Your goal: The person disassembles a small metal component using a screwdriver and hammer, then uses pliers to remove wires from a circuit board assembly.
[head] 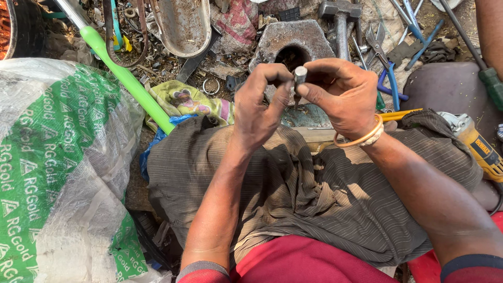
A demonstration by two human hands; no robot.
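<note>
Pinching small metal cylinder [299,75] between both hands above lap: left hand [259,105] grips from left, right hand [340,94] from right, fingertips pressed together around it. Thin lower end of piece mostly hidden by fingers, shape unclear. Grey metal block [314,36] with hole just behind, partly covered by hands. White woven sack [57,157] crowds left edge; yellow power tool [479,147] cut off at right.

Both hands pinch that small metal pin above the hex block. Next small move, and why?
Probably lower the metal pin toward the hole of the hex block: left hand and right hand pinch it upright just in front of that opening.
</note>
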